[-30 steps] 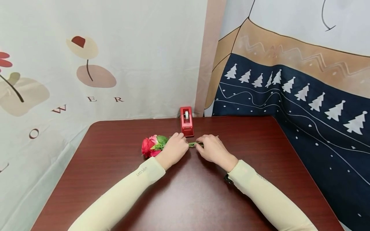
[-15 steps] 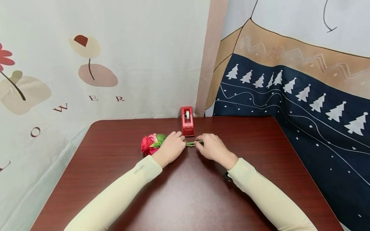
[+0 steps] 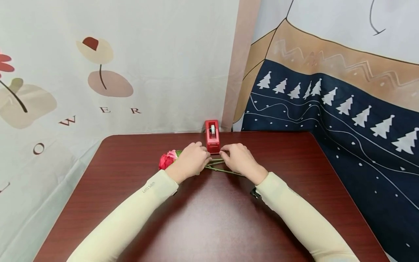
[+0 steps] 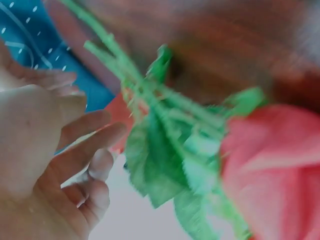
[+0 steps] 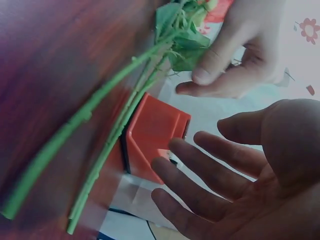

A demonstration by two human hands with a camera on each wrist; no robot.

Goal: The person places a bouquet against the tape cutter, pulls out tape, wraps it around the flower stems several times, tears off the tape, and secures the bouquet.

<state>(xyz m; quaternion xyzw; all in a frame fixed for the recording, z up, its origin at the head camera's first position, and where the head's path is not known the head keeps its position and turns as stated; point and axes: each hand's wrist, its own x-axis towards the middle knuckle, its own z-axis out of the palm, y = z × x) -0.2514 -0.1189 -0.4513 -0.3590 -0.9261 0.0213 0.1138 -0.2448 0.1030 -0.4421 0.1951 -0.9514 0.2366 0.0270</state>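
Note:
Artificial roses lie on the table, their red and pink blooms [image 3: 166, 160] to the left and green stems [image 3: 226, 171] running right, spread apart at the cut ends. My left hand [image 3: 191, 160] is over the leafy part; in the left wrist view its loosely bent fingers [image 4: 82, 155] are beside the leaves [image 4: 155, 165] and hold nothing. My right hand [image 3: 240, 162] hovers by the stem ends. The right wrist view shows its fingers [image 5: 200, 195] extended, apart from the stems. A red tape dispenser [image 3: 213, 143] stands just beyond, between both hands.
The brown table [image 3: 209, 225] ends at a far edge against a pale printed curtain [image 3: 170, 72]. A dark blue cloth with white trees [image 3: 343, 127] hangs along the right side.
The stems, earlier bunched between both hands, have been let go and fan out, one slanting toward me. Both hands have shifted slightly away, toward the tape dispenser.

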